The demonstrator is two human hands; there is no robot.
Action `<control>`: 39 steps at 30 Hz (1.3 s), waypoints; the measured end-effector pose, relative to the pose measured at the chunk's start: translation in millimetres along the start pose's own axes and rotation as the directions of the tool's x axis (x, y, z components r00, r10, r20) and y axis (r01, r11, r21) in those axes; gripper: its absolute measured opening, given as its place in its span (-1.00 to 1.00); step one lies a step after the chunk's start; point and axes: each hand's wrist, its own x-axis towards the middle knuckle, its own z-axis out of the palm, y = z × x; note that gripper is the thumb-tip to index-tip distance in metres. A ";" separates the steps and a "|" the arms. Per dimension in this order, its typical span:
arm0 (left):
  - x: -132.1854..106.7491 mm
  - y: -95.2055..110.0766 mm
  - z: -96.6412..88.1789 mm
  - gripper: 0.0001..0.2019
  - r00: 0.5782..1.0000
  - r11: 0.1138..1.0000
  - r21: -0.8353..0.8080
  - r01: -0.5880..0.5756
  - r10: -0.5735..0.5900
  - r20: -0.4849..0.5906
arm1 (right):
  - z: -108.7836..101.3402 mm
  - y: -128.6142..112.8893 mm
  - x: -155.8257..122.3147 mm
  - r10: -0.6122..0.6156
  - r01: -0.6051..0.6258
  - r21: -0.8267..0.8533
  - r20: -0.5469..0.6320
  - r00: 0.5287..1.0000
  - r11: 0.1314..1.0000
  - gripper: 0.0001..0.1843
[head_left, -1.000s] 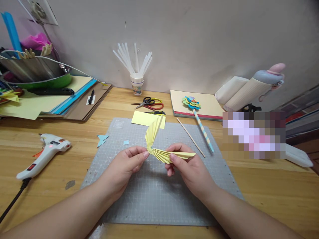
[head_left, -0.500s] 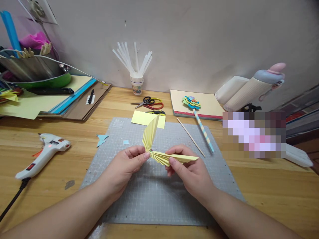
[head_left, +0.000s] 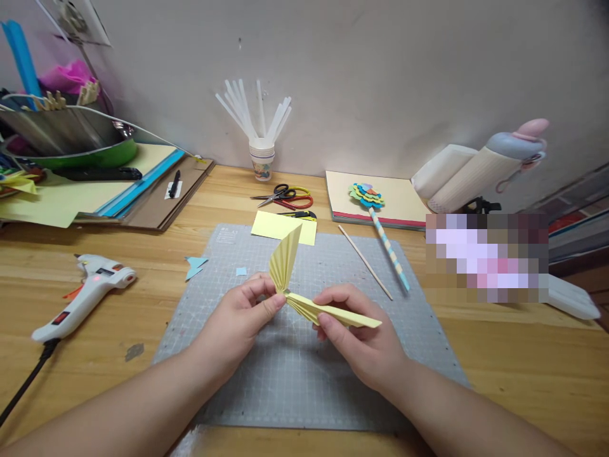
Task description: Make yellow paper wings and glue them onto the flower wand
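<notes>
Above the grey cutting mat [head_left: 285,387] I hold a pleated yellow paper fan [head_left: 285,257] in both hands. One fanned wing of it points up and away; the other stretches to the right, its folds closer together. My left hand [head_left: 247,311] pinches the gathered centre between thumb and fingers. My right hand [head_left: 354,327] is closed on the right wing, thumb in front and fingers behind. Beyond the fan lies a flat yellow paper sheet [head_left: 266,227]. To its left on the mat is a small light-blue paper square [head_left: 241,271].
A glue gun [head_left: 90,295] with a lit red light lies at left. Light-blue scraps [head_left: 195,266], scissors [head_left: 280,195] and a utility knife [head_left: 304,216] are around the mat. A wooden stick [head_left: 366,263] and striped paper flower stem [head_left: 387,247] lie right. Paper cups [head_left: 261,162] hold white sticks.
The fan's right wing has tilted downward at its outer end, with my right hand turning slightly. Its upright wing has shifted a little left. Both hands keep their hold.
</notes>
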 end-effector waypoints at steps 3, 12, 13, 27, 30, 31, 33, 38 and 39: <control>0.1 -0.8 0.1 -0.81 1.000 1.000 0.005 -0.012 0.012 0.021 | -0.4 -0.5 -0.2 -0.012 0.012 -0.017 0.017 1.000 1.000 -0.88; 1.8 1.8 2.1 -0.79 0.996 1.000 0.006 -0.011 0.011 -0.094 | 2.6 4.7 3.4 0.034 -0.021 0.209 -0.061 0.998 0.978 -0.62; 2.2 1.8 2.0 -0.79 0.995 1.000 0.002 -0.003 0.004 -0.102 | 2.4 5.5 5.7 0.058 -0.036 0.240 -0.087 0.994 0.970 -0.68; 5.0 -2.1 1.3 -0.73 0.994 0.995 0.058 0.087 -0.082 -0.077 | -8.0 18.4 27.6 0.223 -0.158 0.326 -0.171 0.960 0.932 -0.77; 5.9 -4.0 0.5 -0.74 0.993 0.996 0.019 0.084 -0.083 -0.084 | -8.5 13.2 26.9 0.142 -0.102 0.236 -0.161 0.977 0.966 -0.76; 6.3 -4.8 -0.4 -0.75 0.993 0.996 0.008 0.084 -0.083 -0.085 | -11.1 10.9 27.6 0.105 -0.073 0.200 -0.154 0.983 0.977 -0.74; 7.4 -6.0 -3.0 -0.74 0.992 0.996 -0.018 0.086 -0.087 -0.093 | -23.4 6.8 31.3 0.004 0.019 0.108 -0.205 0.979 0.994 -0.66; 10.0 -6.5 -9.5 -0.72 0.987 0.993 -0.098 0.064 -0.077 -0.137 | -91.3 14.3 52.7 -0.280 -0.118 -0.541 -0.594 0.754 0.832 -0.72; 9.9 -6.4 -10.0 -0.72 0.987 0.992 -0.109 0.057 -0.073 -0.146 | -104.9 19.9 57.0 -0.242 -0.268 -0.628 -0.606 0.758 0.731 -0.74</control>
